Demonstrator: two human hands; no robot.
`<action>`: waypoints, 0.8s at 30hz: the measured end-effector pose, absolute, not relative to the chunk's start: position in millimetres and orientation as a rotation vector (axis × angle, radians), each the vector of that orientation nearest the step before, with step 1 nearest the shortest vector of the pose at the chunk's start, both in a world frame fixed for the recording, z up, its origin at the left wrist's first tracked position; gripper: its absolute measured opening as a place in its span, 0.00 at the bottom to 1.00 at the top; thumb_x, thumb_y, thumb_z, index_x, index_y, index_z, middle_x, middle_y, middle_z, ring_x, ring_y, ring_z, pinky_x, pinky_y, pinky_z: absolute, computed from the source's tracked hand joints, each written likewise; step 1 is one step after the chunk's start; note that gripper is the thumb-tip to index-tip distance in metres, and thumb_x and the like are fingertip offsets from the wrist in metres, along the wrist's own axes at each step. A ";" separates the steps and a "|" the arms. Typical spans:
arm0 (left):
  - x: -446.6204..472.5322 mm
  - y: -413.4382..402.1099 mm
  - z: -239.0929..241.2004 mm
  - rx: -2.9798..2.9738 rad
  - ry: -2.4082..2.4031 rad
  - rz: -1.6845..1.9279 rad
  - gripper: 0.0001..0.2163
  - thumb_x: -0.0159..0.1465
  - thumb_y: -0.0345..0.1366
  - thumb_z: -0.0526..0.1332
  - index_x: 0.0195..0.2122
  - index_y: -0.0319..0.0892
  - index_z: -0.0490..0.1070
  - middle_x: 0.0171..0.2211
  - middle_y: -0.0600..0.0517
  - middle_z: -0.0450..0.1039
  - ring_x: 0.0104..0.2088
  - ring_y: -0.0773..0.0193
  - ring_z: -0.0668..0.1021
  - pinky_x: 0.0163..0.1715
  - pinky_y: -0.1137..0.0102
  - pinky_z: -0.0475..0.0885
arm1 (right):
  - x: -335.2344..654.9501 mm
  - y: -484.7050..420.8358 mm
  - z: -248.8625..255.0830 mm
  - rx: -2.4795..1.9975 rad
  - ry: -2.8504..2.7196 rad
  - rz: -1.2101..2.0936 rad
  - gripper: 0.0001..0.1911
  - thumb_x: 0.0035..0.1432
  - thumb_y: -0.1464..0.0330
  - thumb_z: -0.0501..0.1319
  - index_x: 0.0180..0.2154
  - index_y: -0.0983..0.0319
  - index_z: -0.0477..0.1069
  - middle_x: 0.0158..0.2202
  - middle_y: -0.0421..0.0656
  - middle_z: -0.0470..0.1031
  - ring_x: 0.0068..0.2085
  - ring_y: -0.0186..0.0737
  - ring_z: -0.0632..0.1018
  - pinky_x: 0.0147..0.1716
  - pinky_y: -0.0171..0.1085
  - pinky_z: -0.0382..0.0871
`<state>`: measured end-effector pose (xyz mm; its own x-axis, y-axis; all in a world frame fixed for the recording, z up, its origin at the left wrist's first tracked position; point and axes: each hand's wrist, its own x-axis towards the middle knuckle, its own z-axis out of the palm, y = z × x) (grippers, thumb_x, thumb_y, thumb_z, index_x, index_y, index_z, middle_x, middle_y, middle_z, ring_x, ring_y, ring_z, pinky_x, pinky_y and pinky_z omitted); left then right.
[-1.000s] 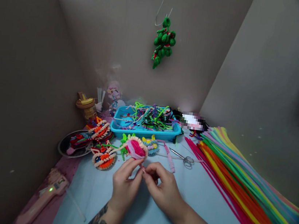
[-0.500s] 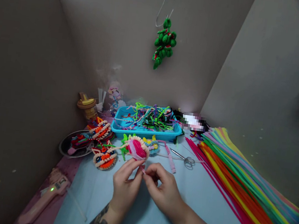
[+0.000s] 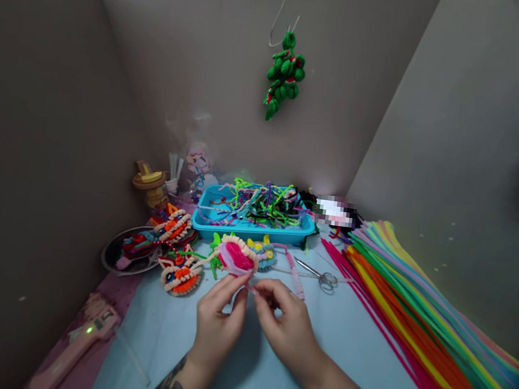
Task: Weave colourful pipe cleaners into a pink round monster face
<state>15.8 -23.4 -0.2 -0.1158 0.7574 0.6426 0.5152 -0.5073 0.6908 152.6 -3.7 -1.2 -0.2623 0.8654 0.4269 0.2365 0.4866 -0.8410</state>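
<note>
No legible text, numbers or brands in frame. Print on the yellow-lidded cup is too blurred to read. The patch behind the blue tray is pixelated. The pink woven piece carries no marking.

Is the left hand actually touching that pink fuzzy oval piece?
Touching. In the head view, fingertips of the left hand pinch the lower edge of the pink oval piece, with no gap.

Craft workstation: pipe cleaners, scissors, glue gun.
</note>
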 end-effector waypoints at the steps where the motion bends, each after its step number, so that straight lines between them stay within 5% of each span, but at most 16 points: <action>1: 16.2 -23.6 -0.4 1.946 1.416 1.662 0.16 0.60 0.24 0.58 0.47 0.44 0.74 0.35 0.50 0.77 0.33 0.67 0.77 0.34 0.75 0.73 | 152.7 -3.0 -1.3 -0.935 -1.767 0.782 0.08 0.60 0.72 0.53 0.40 0.61 0.68 0.35 0.43 0.73 0.36 0.37 0.75 0.35 0.34 0.68; 10: 19.3 -24.7 -2.8 2.009 1.304 1.579 0.20 0.61 0.23 0.55 0.53 0.45 0.70 0.41 0.48 0.77 0.42 0.63 0.78 0.42 0.71 0.73 | 152.3 0.8 -0.6 -0.989 -1.644 0.929 0.04 0.58 0.71 0.56 0.34 0.61 0.69 0.33 0.42 0.73 0.36 0.38 0.76 0.35 0.35 0.70; 24: 18.1 -24.6 -5.3 2.025 1.312 1.556 0.20 0.61 0.23 0.55 0.53 0.44 0.70 0.39 0.49 0.78 0.38 0.66 0.78 0.38 0.74 0.73 | 152.6 7.1 6.0 -0.922 -1.472 1.369 0.08 0.55 0.66 0.55 0.33 0.62 0.70 0.30 0.42 0.74 0.34 0.38 0.74 0.34 0.35 0.67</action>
<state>18.1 -24.6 -5.3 0.0135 0.7779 0.6283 0.4878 -0.5536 0.6750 152.6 7.1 6.0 -0.3198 0.9398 0.1208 -0.0529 0.1096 -0.9926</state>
